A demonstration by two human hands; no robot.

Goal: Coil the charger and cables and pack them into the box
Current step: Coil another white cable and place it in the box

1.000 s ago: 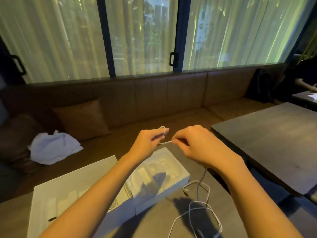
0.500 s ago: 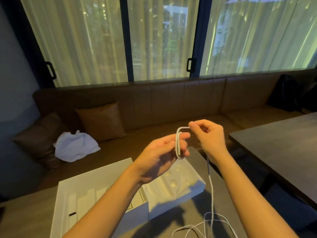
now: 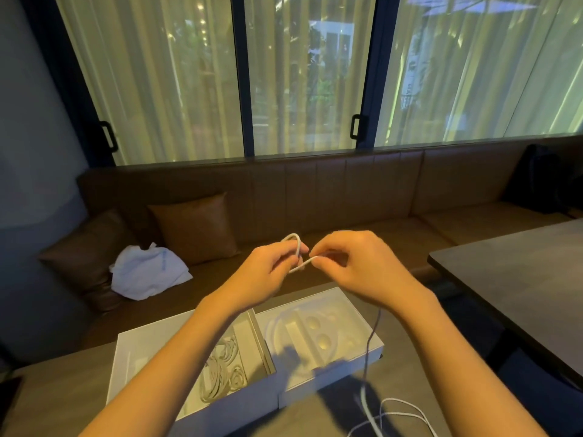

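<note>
Now, above the box (image 3: 331, 384), left hand (image 3: 268, 269) grips the looped cable (image 3: 294, 238); right hand (image 3: 356, 263) pinches its strand; another wrap seems next.

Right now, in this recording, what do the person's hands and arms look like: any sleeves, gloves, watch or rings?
Both are bare. The left hand and right hand wear no gloves, and no rings show on the visible fingers. The left forearm and right forearm are uncovered down to the frame edge: no sleeve, watch or bracelet is in view.
</note>
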